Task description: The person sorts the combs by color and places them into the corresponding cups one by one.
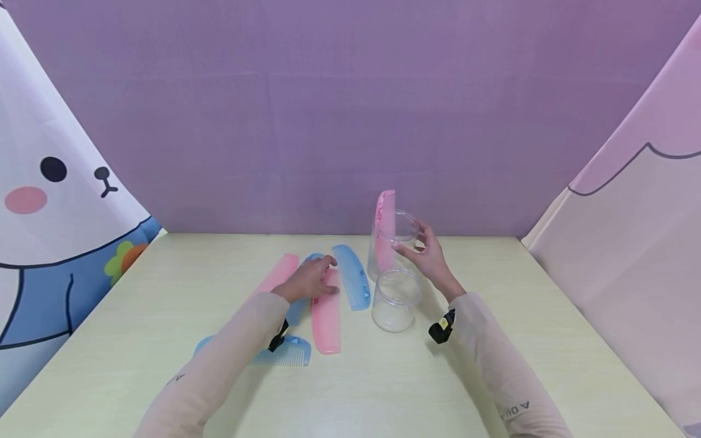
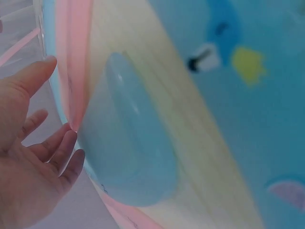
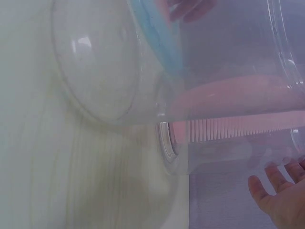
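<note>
My left hand [image 1: 308, 281] reaches over a pink comb [image 1: 327, 325] lying on the table, thumb and fingers apart at its far end. In the left wrist view, fingertips [image 2: 71, 138] meet the tip of that comb, while the thumb stands away from it. Beside it lie a blue comb [image 1: 352, 277], another pink comb [image 1: 282, 271] and a blue one [image 1: 296, 313] partly under the hand. My right hand [image 1: 429, 258] holds a tall clear jar [image 1: 373, 261] near its rim, thumb in front and fingers along the side. Upright inside that jar leans a pink comb [image 1: 385, 219].
A second clear jar [image 1: 395, 310] stands just in front of the tall one. Another blue comb [image 1: 292, 351] lies nearer, partly hidden by the left forearm. A purple cloth [image 1: 328, 121] hangs behind the pale table [image 1: 493, 340], with printed cloths at both sides.
</note>
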Tool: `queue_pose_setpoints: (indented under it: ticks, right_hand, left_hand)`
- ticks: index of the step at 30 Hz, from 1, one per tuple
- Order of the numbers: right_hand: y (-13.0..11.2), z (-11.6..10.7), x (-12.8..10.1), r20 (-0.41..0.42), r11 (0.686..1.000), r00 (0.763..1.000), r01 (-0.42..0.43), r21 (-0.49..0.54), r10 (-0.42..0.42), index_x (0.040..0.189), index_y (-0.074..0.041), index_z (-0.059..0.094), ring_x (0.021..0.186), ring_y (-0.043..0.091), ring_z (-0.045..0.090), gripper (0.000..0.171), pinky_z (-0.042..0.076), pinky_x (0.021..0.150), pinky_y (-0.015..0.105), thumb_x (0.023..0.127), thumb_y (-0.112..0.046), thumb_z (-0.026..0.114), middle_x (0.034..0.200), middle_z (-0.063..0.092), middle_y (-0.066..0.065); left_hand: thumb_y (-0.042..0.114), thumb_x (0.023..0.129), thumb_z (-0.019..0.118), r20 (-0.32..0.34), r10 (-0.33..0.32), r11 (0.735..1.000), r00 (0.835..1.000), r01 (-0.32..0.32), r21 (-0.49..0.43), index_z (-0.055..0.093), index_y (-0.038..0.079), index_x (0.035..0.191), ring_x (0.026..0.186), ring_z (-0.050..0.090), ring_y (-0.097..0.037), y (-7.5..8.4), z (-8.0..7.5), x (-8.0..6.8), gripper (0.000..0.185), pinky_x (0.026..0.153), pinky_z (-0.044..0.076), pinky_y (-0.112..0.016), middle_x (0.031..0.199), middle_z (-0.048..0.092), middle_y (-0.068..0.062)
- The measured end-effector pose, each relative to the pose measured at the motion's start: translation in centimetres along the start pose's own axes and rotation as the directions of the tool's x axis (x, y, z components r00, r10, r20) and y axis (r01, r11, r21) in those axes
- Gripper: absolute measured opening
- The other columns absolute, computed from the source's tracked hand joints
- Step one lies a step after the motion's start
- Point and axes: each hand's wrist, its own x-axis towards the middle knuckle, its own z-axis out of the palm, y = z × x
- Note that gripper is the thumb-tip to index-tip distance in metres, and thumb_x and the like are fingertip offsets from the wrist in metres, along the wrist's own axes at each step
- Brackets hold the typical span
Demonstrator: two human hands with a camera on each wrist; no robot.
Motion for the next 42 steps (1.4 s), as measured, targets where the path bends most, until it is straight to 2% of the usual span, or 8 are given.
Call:
queue_pose_setpoints:
  ticks: [6, 12, 17, 21, 27, 36, 42]
  right_hand:
    - [2.7, 0.0, 1.4, -0.017, 0.999, 1.0, 0.015, -0.031, -0.016, 0.143, -0.012, 0.02, 0.134, 0.031, 0.03, 0.086, 0.033, 0.106, 0.047, 0.078, -0.036, 0.07, 0.147, 0.029, 0.009]
    - [2.7, 0.0, 1.3, -0.021, 1.0, 1.0, 0.014, -0.021, -0.014, 0.143, -0.013, 0.02, 0.134, 0.031, 0.029, 0.085, 0.033, 0.106, 0.048, 0.079, -0.035, 0.07, 0.148, 0.028, 0.009]
    - [2.7, 0.1, 1.4, -0.023, 1.0, 1.0, 0.02, -0.012, -0.02, 0.143, -0.013, 0.021, 0.134, 0.032, 0.029, 0.083, 0.032, 0.106, 0.048, 0.079, -0.034, 0.069, 0.148, 0.028, 0.009]
    - [2.8, 0.1, 1.4, -0.023, 0.999, 0.999, 0.023, -0.022, -0.023, 0.143, -0.013, 0.021, 0.133, 0.031, 0.03, 0.084, 0.033, 0.106, 0.047, 0.079, -0.034, 0.07, 0.147, 0.029, 0.008]
    - [2.8, 0.1, 1.3, -0.022, 1.0, 1.0, 0.022, -0.02, -0.023, 0.143, -0.013, 0.021, 0.133, 0.031, 0.03, 0.084, 0.033, 0.106, 0.047, 0.078, -0.033, 0.07, 0.147, 0.029, 0.008]
    - [2.3, 0.0, 1.2, -0.007, 1.0, 1.0, -0.009, 0.011, 0.009, 0.143, -0.008, 0.019, 0.134, 0.035, 0.027, 0.083, 0.031, 0.107, 0.049, 0.08, -0.024, 0.07, 0.148, 0.026, 0.014]
    - [2.0, 0.0, 0.8, -0.024, 1.0, 1.0, -0.006, -0.031, 0.005, 0.143, -0.011, 0.02, 0.134, 0.03, 0.029, 0.085, 0.033, 0.106, 0.045, 0.079, -0.033, 0.07, 0.148, 0.028, 0.008]
  left_hand:
    - [0.032, 0.076, 0.073, 0.058, -0.017, 1.0, 0.998, 0.016, 0.014, 0.045, 0.011, 0.127, 0.113, 0.045, -0.03, 0.5, -0.4, -0.1, 0.061, 0.095, 0.042, -0.041, 0.121, 0.055, -0.012]
    - [0.033, 0.075, 0.073, 0.099, -0.037, 0.999, 0.994, 0.034, 0.037, 0.044, 0.012, 0.129, 0.119, 0.04, -0.032, 0.9, -0.7, -0.1, 0.065, 0.1, 0.038, -0.045, 0.128, 0.05, -0.013]
    - [0.033, 0.075, 0.074, 0.099, -0.062, 0.998, 0.993, 0.059, 0.031, 0.043, 0.013, 0.13, 0.121, 0.039, -0.031, 1.0, -0.8, 0.1, 0.067, 0.101, 0.038, -0.045, 0.131, 0.047, -0.012]
    - [0.032, 0.073, 0.075, 0.103, -0.079, 0.997, 0.992, 0.076, 0.025, 0.042, 0.015, 0.13, 0.118, 0.041, -0.03, 1.1, -0.8, 0.2, 0.068, 0.099, 0.04, -0.043, 0.128, 0.047, -0.012]
    - [0.031, 0.071, 0.078, 0.092, -0.069, 0.998, 0.993, 0.068, 0.017, 0.043, 0.016, 0.129, 0.111, 0.045, -0.028, 1.0, -0.7, 0.6, 0.07, 0.094, 0.041, -0.043, 0.121, 0.049, -0.012]
    - [0.028, 0.069, 0.08, 0.093, -0.062, 0.998, 0.994, 0.064, -0.021, 0.044, 0.014, 0.125, 0.103, 0.047, -0.025, 1.0, -0.9, 0.5, 0.068, 0.09, 0.043, -0.04, 0.115, 0.05, -0.012]
    - [0.028, 0.066, 0.082, 0.102, -0.025, 0.996, 0.994, 0.033, -0.078, 0.044, 0.012, 0.12, 0.099, 0.048, -0.025, 1.2, -1.7, 0.1, 0.068, 0.084, 0.045, -0.037, 0.111, 0.048, -0.014]
